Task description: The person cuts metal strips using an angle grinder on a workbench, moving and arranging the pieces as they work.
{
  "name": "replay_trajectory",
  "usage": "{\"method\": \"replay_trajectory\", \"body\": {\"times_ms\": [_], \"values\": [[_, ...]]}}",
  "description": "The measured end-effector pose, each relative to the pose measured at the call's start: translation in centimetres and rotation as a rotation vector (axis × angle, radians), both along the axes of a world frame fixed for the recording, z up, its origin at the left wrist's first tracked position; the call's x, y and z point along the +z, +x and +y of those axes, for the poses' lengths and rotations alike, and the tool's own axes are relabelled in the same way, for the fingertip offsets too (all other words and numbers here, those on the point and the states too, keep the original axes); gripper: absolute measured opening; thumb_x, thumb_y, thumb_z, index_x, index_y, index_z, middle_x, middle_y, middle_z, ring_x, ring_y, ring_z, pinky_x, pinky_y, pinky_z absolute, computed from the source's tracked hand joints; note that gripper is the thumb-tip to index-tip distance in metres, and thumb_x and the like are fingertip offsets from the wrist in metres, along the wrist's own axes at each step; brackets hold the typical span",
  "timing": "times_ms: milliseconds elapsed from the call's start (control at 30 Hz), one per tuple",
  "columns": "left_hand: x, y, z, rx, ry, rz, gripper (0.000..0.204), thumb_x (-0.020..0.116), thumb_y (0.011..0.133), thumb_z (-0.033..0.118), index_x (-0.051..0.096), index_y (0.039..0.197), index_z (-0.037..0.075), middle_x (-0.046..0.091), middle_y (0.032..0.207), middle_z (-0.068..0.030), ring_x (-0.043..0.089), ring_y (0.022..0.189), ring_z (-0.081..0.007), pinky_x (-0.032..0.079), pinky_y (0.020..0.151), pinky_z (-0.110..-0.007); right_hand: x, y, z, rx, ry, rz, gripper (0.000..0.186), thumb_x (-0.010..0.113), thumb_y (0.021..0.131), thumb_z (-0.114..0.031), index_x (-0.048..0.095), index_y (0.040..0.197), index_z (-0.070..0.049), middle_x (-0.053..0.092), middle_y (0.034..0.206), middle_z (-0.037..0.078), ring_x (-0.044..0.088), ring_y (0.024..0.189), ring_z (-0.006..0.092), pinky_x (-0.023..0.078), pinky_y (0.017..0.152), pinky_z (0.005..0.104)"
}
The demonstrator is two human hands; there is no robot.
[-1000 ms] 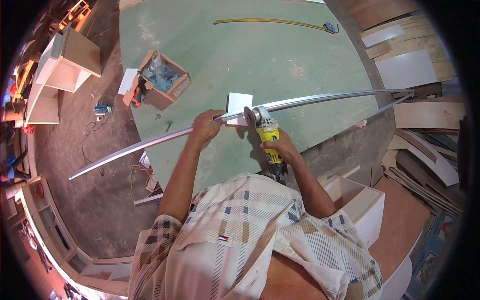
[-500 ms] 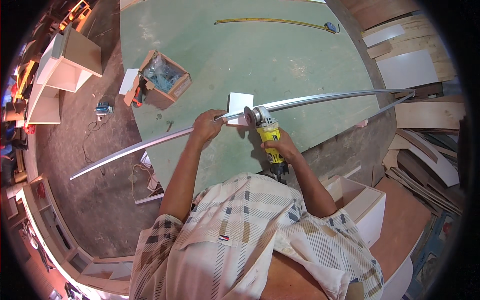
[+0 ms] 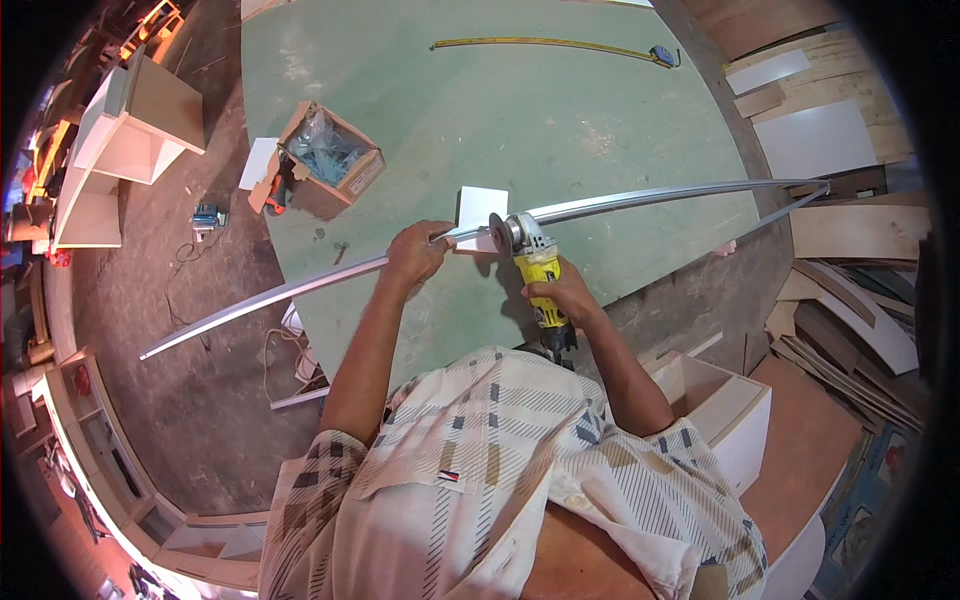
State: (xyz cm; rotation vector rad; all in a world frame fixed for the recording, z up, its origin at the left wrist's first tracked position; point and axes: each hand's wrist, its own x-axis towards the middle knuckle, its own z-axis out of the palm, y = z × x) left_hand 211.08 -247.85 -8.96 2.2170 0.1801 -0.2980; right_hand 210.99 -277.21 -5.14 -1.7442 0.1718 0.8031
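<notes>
My left hand [image 3: 417, 254] is closed around a long silver metal profile [image 3: 640, 203], which runs across the green tabletop [image 3: 480, 120] and sticks out past its left edge. In my right hand [image 3: 566, 293] is a yellow angle grinder [image 3: 541, 272], gripped by its body. The grinder's round disc [image 3: 500, 234] is at the profile, just right of my left hand; whether it touches the metal I cannot tell. Beneath the profile at that spot lies a small white board [image 3: 482, 205].
An open cardboard box [image 3: 332, 155] with plastic bags inside stands at the table's left edge, beside red-and-black pliers-like handles [image 3: 276, 195]. A tape measure [image 3: 660, 56] lies extended at the far side. A blue power tool [image 3: 207, 220] sits on the floor. Wooden boards [image 3: 850, 230] are stacked at right.
</notes>
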Motion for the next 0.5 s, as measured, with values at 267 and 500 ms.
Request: {"method": "replay_trajectory", "body": {"times_ms": [267,500], "values": [[0.25,-0.48,-0.40,0.020,0.076,-0.041,0.032,0.065,0.086,0.023,0.074,0.116,0.016,0.071,0.113,-0.0133,0.067,0.103,-0.0327,0.051,0.093,-0.042,-0.04,-0.06,0.70,-0.012,-0.055,-0.024,0.060,0.082,0.067,-0.013,0.057,0.120,-0.001,0.069,0.099,0.009,0.066,0.081,0.0181,0.054,0.074,0.0325],[0.65,-0.71,-0.58,0.055,0.049,-0.057,0.030,0.065,0.087,0.023,0.075,0.115,0.018,0.070,0.109,-0.0131,0.066,0.101,-0.0332,0.050,0.093,-0.042,0.47,-0.25,1.04,-0.008,-0.070,-0.026,0.057,0.082,0.067,-0.013,0.058,0.117,-0.001,0.068,0.098,0.009,0.066,0.083,0.0175,0.054,0.076,0.0330]]}}
